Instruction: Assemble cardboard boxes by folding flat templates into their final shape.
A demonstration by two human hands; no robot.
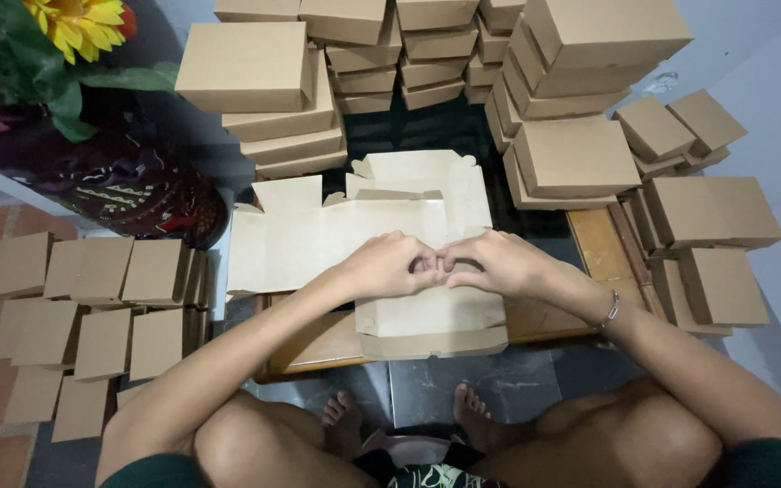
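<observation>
Dark floor tiles (427, 389) lie under a low wooden board (318, 343). Fingers of the left hand (389, 265) and right hand (499, 262) curl narrow, tips meeting, pressing a flat cardboard sheet (318, 237) on that board. Folded boxes (571, 158) stack behind and right; flat blanks (101, 307) lie left, beside a flower pot (128, 194).
</observation>
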